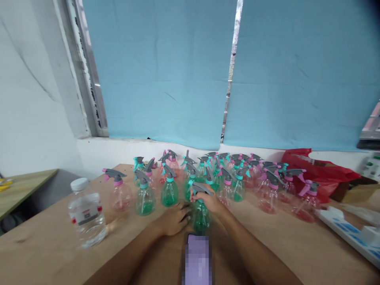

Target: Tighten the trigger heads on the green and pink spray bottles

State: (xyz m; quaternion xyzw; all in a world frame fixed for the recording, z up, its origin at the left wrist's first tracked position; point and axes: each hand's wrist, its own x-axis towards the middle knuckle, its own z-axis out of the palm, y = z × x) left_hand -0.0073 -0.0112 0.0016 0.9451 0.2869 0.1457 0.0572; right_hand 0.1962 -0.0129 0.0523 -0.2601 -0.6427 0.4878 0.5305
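Note:
A green spray bottle point(201, 217) with a grey and teal trigger head stands upright on the wooden table in front of me. My right hand point(208, 198) is wrapped round its trigger head. Close to the left side of this bottle is my left hand point(175, 218), low over the table, its fingers bent and partly blurred; whether it touches the bottle I cannot tell. Just behind the hands stand another green bottle point(169, 193) and a clear one with green liquid point(145, 201).
Several pink and green spray bottles fill the table's back. A water bottle point(86, 213) stands left, beside a pink sprayer point(120, 197). A phone point(197, 259) lies near me. Right are a red bag point(319, 170), a cardboard box point(358, 190) and a white-blue tray point(347, 229).

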